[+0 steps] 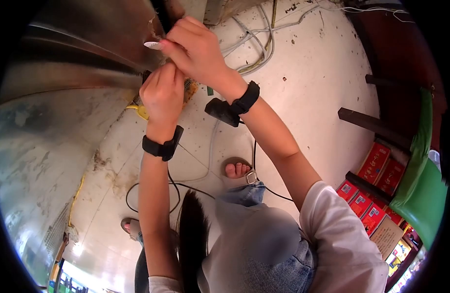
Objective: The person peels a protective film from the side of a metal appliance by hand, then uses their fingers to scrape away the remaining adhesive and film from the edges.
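My right hand (pixel 198 51) is closed, its thumb and fingers pinched together close to the edge of a brown metal panel (pixel 112 34). A white, dotted oval (pixel 153 45) shows at the tip of its thumb. Just below and touching it, my left hand (pixel 161 95) is closed too, fingers curled inward. What the two hands pinch between them is hidden; I cannot tell what it is. Behind the left hand, a yellow piece (pixel 142 112) lies by the foot of the metal unit. Black straps with small boxes (pixel 222 112) circle both wrists.
Grey cables (pixel 264 49) lie coiled on the stained white floor (pixel 313 78) beyond my hands. A black cord (pixel 178 200) loops near my sandalled feet. To the right are dark wooden legs (pixel 371 124), red boxes (pixel 374 166) and a green cover (pixel 423 185).
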Available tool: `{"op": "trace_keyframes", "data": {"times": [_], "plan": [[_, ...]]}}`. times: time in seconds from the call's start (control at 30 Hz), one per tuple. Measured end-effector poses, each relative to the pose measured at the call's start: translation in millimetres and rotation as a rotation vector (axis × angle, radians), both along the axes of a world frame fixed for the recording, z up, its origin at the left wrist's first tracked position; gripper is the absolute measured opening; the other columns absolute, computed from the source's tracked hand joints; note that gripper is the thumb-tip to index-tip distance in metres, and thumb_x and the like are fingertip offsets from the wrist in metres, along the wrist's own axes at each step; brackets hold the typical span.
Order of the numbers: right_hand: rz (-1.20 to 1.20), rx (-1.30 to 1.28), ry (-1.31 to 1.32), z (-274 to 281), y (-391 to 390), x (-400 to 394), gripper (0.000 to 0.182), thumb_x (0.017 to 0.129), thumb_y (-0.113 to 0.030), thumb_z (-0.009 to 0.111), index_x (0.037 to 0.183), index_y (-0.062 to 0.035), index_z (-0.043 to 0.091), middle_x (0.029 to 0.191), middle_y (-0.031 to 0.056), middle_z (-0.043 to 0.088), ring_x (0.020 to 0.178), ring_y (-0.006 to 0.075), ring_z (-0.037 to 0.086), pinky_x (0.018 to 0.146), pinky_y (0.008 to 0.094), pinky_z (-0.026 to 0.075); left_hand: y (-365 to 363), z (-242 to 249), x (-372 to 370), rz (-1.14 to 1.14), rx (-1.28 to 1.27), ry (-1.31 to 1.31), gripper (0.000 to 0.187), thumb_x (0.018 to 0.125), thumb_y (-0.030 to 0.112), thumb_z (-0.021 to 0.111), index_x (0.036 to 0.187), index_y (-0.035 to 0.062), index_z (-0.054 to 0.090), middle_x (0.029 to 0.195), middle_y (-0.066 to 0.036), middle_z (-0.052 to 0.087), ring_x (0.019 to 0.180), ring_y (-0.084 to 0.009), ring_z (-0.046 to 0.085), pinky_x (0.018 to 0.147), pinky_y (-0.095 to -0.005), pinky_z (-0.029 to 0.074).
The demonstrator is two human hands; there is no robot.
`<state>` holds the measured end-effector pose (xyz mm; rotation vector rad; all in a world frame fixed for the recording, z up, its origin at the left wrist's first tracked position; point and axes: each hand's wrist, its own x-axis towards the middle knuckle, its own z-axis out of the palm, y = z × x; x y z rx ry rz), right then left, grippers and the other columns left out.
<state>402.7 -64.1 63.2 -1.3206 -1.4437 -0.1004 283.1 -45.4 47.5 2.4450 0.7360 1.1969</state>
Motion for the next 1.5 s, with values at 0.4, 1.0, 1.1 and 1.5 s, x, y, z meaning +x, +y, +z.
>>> {"op": "trace_keyframes", "data": {"times": [0.4, 1.0, 1.1, 1.5], "plan": [[-0.114, 0.081, 0.015, -8.2, -3.3, -6.0, 0.018, 0.07, -0.007, 0.065, 0.064, -0.0035, 0.049, 0.061, 0.0071, 0.044, 0.059, 0.0244, 0.042, 0.051, 0.0323, 0.037, 3.9, 4.4, -4.4, -0.073, 0.011, 0.089, 0.012, 0.07, 0.003, 0.064, 0.072, 0.0038, 0.052, 0.064, -0.009, 0.054, 0.06, -0.0278, 0.055, 0.052, -0.0351, 0.045], [-0.149, 0.039, 0.077, 0.1, -8.0, -3.4, 0.018, 0.076, -0.016, 0.062, 0.068, -0.0043, 0.051, 0.062, 0.0078, 0.046, 0.062, 0.0257, 0.047, 0.053, 0.0339, 0.04, 3.4, 3.9, 4.9, -0.082, -0.005, 0.038, 0.009, 0.07, 0.001, 0.063, 0.076, 0.0034, 0.056, 0.065, -0.01, 0.055, 0.058, -0.0276, 0.055, 0.051, -0.0347, 0.044], [-0.238, 0.077, 0.345, 3.7, -8.9, 4.3, 0.029, 0.077, -0.029, 0.062, 0.067, -0.0051, 0.05, 0.062, 0.0072, 0.047, 0.063, 0.0262, 0.049, 0.054, 0.035, 0.042, 2.6, 2.7, 9.7, -0.055, 0.009, 0.036, 0.01, 0.07, 0.004, 0.064, 0.073, 0.005, 0.055, 0.065, -0.009, 0.055, 0.058, -0.0271, 0.055, 0.051, -0.0344, 0.045], [-0.307, 0.105, -0.261, 11.5, 13.1, -8.5, 0.032, 0.072, -0.027, 0.067, 0.06, -0.0071, 0.044, 0.056, 0.0049, 0.043, 0.053, 0.023, 0.045, 0.044, 0.03, 0.038, -4.9, 10.3, 2.3, 0.005, 0.029, 0.13, 0.005, 0.074, 0.003, 0.056, 0.072, 0.003, 0.051, 0.067, -0.011, 0.051, 0.059, -0.0264, 0.051, 0.051, -0.033, 0.042]]}}
